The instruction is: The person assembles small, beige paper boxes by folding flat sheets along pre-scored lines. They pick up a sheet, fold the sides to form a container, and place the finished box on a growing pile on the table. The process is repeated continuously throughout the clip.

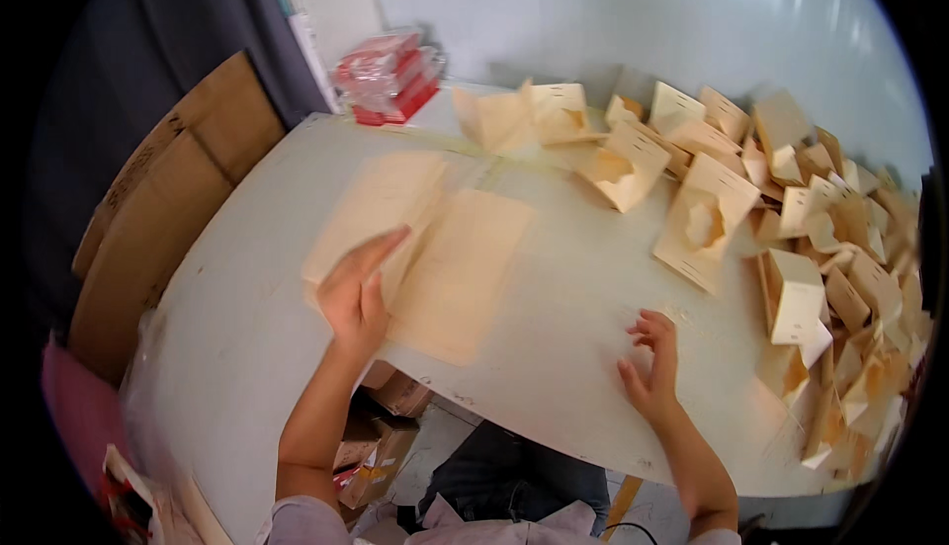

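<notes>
My left hand [358,290], fingers stretched out and thumb apart, is over the near edge of a stack of flat tan card sheets [381,199]; whether it presses on them is not clear. Beside that stack, on its right, a single tan card sheet [465,273] lies flat and slightly blurred. My right hand [652,365] hovers over or rests on the table [573,347] to the right, fingers loosely bent and apart, holding nothing. Beyond it stands a folded tan card piece [707,221] with a torn-looking opening.
Many folded tan card pieces [791,293] pile up along the table's right side and back. Red packs in clear plastic [388,76] sit at the back left. Large cardboard sheets [183,209] lean at the left edge. Cardboard boxes [381,456] stand below the near edge.
</notes>
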